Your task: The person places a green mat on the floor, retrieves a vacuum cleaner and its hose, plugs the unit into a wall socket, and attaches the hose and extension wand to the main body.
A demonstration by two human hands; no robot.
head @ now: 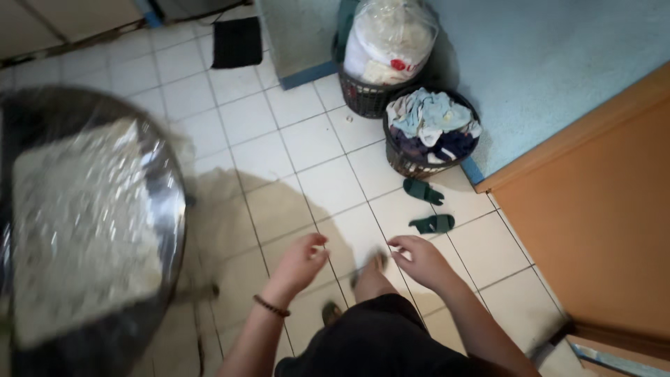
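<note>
**Empty hands over the tiled floor**

While both hands hover in front of the body, neither one holds anything. The left hand (301,260) hangs with its fingers loosely curled, its grip closed on nothing; a beaded bracelet (271,306) sits on that wrist. The right hand (419,260) is just to its right, fingers lightly spread, and the two are near but apart. Nearest to them, a little farther off on the white tiled floor (307,143), lie two green slippers (427,207). Beyond those, against the blue wall, stands a dark basket (424,162) heaped with mixed clothes, and behind it a second basket (363,98) carrying a clear plastic bag (389,38) of pale laundry. On the left, blurred, is a round metal tub (164,209) wrapped in plastic film. Reaching anything here well would, I judge, mean bending low first and keeping both grips open.
</note>
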